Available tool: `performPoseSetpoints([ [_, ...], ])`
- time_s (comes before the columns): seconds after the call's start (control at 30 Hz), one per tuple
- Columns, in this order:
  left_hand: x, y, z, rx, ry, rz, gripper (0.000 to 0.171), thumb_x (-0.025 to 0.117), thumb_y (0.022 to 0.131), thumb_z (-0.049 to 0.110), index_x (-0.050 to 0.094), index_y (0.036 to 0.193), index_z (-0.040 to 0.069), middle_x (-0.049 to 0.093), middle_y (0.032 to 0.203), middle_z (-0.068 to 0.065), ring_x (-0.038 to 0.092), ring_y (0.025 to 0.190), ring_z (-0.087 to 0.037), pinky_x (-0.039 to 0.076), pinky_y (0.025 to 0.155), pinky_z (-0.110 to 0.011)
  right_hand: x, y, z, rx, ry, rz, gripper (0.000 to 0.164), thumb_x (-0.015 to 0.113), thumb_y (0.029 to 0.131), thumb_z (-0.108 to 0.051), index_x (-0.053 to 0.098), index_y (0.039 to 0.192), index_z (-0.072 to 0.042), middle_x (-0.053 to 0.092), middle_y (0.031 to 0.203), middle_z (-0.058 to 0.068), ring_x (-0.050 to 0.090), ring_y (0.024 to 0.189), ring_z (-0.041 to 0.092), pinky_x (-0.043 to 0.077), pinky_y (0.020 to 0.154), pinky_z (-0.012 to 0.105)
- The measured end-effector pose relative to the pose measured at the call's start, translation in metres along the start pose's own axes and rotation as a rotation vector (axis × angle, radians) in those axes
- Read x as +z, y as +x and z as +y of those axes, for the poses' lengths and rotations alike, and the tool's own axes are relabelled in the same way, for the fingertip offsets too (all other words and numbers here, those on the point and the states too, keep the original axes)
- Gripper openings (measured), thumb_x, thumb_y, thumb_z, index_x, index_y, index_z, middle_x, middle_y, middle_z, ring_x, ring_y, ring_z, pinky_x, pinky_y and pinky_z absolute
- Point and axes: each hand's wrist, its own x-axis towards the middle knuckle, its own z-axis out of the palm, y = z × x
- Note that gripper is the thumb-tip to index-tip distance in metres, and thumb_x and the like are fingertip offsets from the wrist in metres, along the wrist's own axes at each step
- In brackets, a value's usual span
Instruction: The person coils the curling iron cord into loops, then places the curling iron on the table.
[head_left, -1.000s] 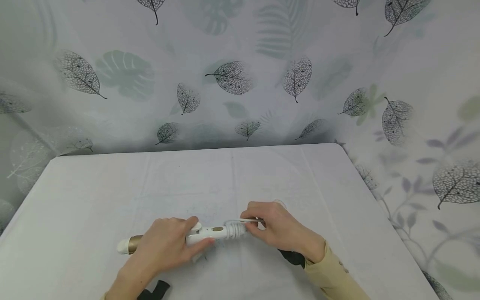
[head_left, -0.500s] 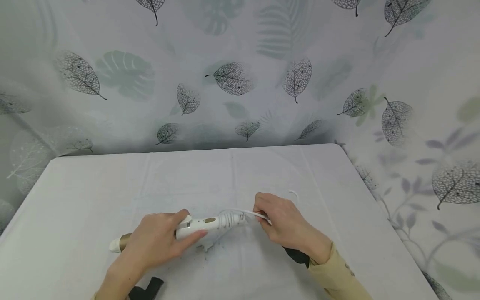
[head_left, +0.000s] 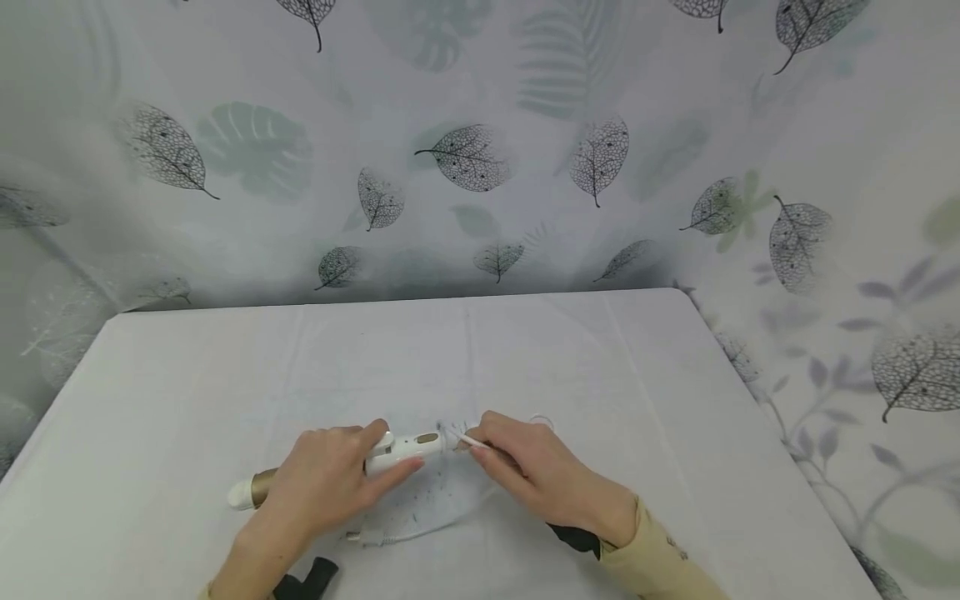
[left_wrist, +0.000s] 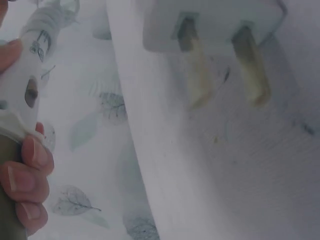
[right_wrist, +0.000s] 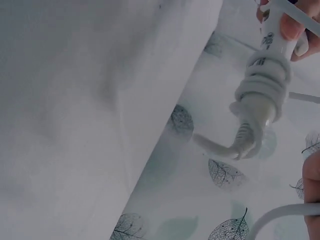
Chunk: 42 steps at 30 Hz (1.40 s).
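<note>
White plastic curling iron (head_left: 405, 447), one: lying across the front of the left grip (head_left: 330, 475), handle toward the right grip (head_left: 540, 462), gold barrel (head_left: 264, 487) and white tip (head_left: 241, 495) emerging on the far left side of that grip.

Left grip: fingers curled round the iron where barrel meets handle, thumb along the handle's near side.

Right grip: pinching a white cord (head_left: 471, 440) just beside the handle's tail end; coils of it wrap that end, and a small loop shows just beyond the knuckles.

Two-pin plug (head_left: 366, 538), on the cord's free end: nearer the wearer than both grips, between them, pins pointing left; whether it touches the bench cannot be told.

White-covered bench (head_left: 225, 375), rounded corners: far edge well beyond both grips, with a broad stretch of surface between; left edge well apart from the left grip, right edge well apart from the right; near edge outside the head view.

Leaf-printed backdrop (head_left: 480, 225): rising behind the far edge, running down past the right edge.

Tan sleeve (head_left: 660, 554), dark band (head_left: 576, 537): both at the right grip's wrist.
</note>
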Motion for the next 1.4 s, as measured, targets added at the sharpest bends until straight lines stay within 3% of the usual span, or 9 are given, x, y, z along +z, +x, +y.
performPoseSetpoints([
  [0.3,-0.005,0.002,0.004,-0.171,-0.040,0.042,0.044,0.073,0.086,0.053,0.056,0.082,0.012,0.036,0.052,0.009,0.031,0.043,-0.004,0.028,0.043,-0.022,0.003,-0.002,0.000,-0.039,0.031,-0.090,0.021,0.050,0.104,-0.006,0.065,0.115,-0.013,0.051,0.079,-0.008,0.035,0.063,-0.004,0.035,0.059,0.008],
  [0.4,-0.006,0.003,0.007,-0.209,-0.077,0.058,0.044,0.072,0.087,0.053,0.057,0.082,0.012,0.037,0.051,0.009,0.032,0.043,-0.005,0.029,0.043,-0.022,0.005,-0.002,0.000,-0.026,0.041,-0.121,0.020,0.048,0.105,-0.007,0.067,0.109,-0.013,0.050,0.078,-0.008,0.037,0.064,-0.005,0.036,0.060,0.008],
  [0.6,-0.008,0.004,0.014,-0.248,-0.164,0.112,0.041,0.075,0.086,0.050,0.058,0.082,0.013,0.036,0.051,0.010,0.032,0.043,-0.003,0.029,0.042,-0.022,0.007,-0.002,0.002,0.077,0.055,-0.119,0.018,0.054,0.103,-0.010,0.068,0.093,-0.015,0.046,0.072,-0.010,0.037,0.062,-0.005,0.035,0.058,0.010],
  [0.8,-0.007,0.002,0.018,-0.195,-0.259,0.172,0.033,0.080,0.082,0.044,0.062,0.085,0.016,0.039,0.054,0.016,0.032,0.044,0.004,0.029,0.040,-0.019,0.003,-0.001,0.009,0.159,0.008,-0.125,0.019,0.058,0.102,-0.014,0.071,0.088,-0.013,0.055,0.075,-0.008,0.043,0.063,-0.004,0.041,0.059,0.013],
  [0.97,-0.009,0.000,0.023,-0.143,-0.313,0.201,0.029,0.083,0.080,0.040,0.064,0.087,0.021,0.047,0.059,0.019,0.035,0.047,0.007,0.031,0.041,-0.015,0.001,-0.003,0.020,0.192,0.023,-0.131,0.012,0.063,0.098,-0.008,0.074,0.093,-0.004,0.067,0.085,0.001,0.055,0.070,0.000,0.049,0.065,0.015],
  [1.1,-0.012,-0.002,0.024,-0.063,-0.357,0.223,0.028,0.083,0.080,0.038,0.065,0.090,0.020,0.053,0.063,0.018,0.037,0.050,0.010,0.032,0.042,-0.012,0.001,-0.004,0.027,0.246,0.038,-0.126,0.012,0.064,0.095,-0.001,0.072,0.104,-0.001,0.070,0.095,0.004,0.060,0.079,0.005,0.052,0.071,0.019],
  [1.2,-0.011,-0.003,0.026,0.012,-0.398,0.225,0.027,0.083,0.081,0.039,0.067,0.092,0.020,0.055,0.065,0.019,0.038,0.052,0.012,0.032,0.045,-0.009,0.002,-0.006,0.030,0.306,0.095,-0.106,0.012,0.061,0.096,0.002,0.068,0.100,-0.007,0.067,0.091,0.001,0.057,0.078,0.004,0.051,0.071,0.022],
  [1.3,-0.010,-0.003,0.028,0.065,-0.431,0.206,0.027,0.082,0.081,0.041,0.067,0.092,0.022,0.054,0.067,0.023,0.037,0.053,0.013,0.031,0.046,-0.007,0.001,-0.006,0.034,0.267,0.156,-0.070,0.016,0.060,0.096,0.003,0.067,0.096,-0.011,0.064,0.087,-0.001,0.056,0.077,0.004,0.051,0.070,0.023],
  [1.4,-0.008,-0.003,0.030,0.110,-0.442,0.180,0.026,0.081,0.082,0.043,0.066,0.090,0.024,0.051,0.067,0.025,0.037,0.053,0.014,0.030,0.047,-0.006,0.000,-0.006,0.037,0.141,0.140,-0.036,0.017,0.062,0.095,0.002,0.073,0.099,-0.010,0.065,0.089,-0.002,0.056,0.077,0.004,0.052,0.070,0.023],
])
